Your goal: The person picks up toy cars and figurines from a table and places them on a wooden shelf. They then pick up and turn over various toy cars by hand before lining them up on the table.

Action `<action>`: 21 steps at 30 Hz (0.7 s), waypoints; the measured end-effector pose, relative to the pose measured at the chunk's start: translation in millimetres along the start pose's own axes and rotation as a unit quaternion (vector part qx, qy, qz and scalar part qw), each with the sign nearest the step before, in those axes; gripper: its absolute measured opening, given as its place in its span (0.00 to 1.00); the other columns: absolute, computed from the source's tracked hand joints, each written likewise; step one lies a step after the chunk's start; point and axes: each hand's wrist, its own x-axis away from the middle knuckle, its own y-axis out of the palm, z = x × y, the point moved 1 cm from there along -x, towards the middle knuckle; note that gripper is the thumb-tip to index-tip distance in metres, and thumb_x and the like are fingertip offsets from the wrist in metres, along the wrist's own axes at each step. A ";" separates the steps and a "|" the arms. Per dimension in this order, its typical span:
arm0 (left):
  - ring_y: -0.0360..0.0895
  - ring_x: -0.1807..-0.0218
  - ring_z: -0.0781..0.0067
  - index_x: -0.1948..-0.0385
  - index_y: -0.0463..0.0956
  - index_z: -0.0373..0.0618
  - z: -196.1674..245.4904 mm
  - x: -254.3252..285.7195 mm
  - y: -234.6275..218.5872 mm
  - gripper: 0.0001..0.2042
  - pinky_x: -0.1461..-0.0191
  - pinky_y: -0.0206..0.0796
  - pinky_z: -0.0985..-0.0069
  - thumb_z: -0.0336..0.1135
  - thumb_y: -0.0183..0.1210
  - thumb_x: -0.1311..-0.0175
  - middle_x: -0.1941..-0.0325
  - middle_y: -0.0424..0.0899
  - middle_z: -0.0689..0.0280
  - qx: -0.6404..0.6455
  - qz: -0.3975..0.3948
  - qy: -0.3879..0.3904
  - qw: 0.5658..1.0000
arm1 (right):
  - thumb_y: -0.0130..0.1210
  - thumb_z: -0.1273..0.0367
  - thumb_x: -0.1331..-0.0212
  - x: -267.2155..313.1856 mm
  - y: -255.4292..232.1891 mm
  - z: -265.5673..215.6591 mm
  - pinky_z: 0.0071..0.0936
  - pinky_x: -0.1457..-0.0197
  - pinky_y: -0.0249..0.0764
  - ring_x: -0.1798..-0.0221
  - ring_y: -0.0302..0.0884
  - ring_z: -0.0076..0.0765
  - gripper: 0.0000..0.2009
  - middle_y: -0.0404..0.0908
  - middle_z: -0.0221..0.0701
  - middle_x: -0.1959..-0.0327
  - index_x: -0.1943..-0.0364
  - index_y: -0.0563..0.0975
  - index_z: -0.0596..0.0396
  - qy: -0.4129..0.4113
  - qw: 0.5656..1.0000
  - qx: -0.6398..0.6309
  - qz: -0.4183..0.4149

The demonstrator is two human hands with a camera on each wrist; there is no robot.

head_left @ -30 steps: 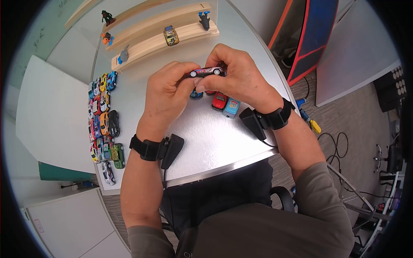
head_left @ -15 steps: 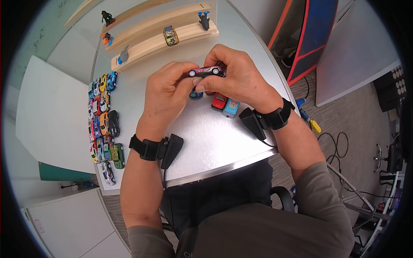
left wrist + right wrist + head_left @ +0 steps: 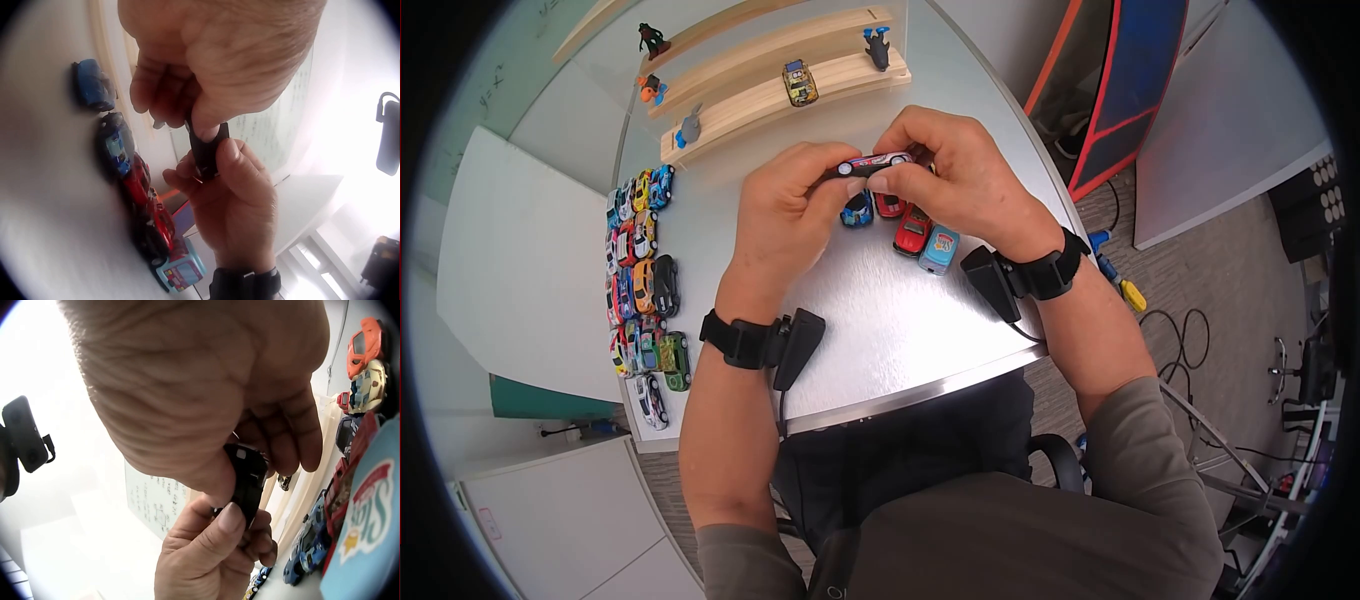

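Toy car [image 3: 875, 165] is up over the table [image 3: 880, 330], its ends pinched by the left hand [image 3: 788, 205] and right hand [image 3: 960, 178], probably to keep it steady; its far side is hard to see.

Desk [image 3: 880, 335]: brushed metal, bright to its near edge; rack [image 3: 840, 78] at the far edge: smooth, pale wood; toy cars [image 3: 643, 285] along the left edge: glossy; held car [image 3: 251, 484]: black, plastic-looking underside; sleeve [image 3: 1145, 435]: matt cloth.
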 end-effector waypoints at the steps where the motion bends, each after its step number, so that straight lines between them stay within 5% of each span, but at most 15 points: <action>1: 0.81 0.65 0.69 0.57 0.82 0.38 0.7 0.3 1.5 0.11 0.60 0.72 0.75 0.19 0.61 0.42 0.66 0.83 0.61 0.002 -0.001 0.013 1.000 | 0.66 0.73 0.44 0.3 0.3 -1.5 0.24 0.73 0.75 0.75 0.80 0.24 0.09 0.81 0.35 0.75 0.66 0.77 0.64 0.012 1.000 -0.008 0.004; 14: 0.79 0.69 0.66 0.58 0.83 0.40 8.5 -0.5 4.6 0.12 0.64 0.71 0.73 0.20 0.59 0.44 0.70 0.81 0.61 -0.026 -0.007 0.058 0.998 | 0.76 0.67 0.54 -0.4 0.7 1.7 0.23 0.76 0.70 0.78 0.76 0.23 0.18 0.79 0.32 0.78 0.72 0.74 0.59 0.041 0.999 -0.013 -0.007; 21: 0.79 0.69 0.65 0.58 0.83 0.41 9.4 -0.7 5.8 0.12 0.64 0.70 0.73 0.20 0.59 0.44 0.70 0.81 0.61 -0.036 -0.012 0.066 0.997 | 0.79 0.68 0.57 -0.4 0.3 -2.3 0.22 0.65 0.72 0.68 0.75 0.20 0.20 0.79 0.26 0.74 0.68 0.75 0.57 0.013 0.996 0.085 -0.024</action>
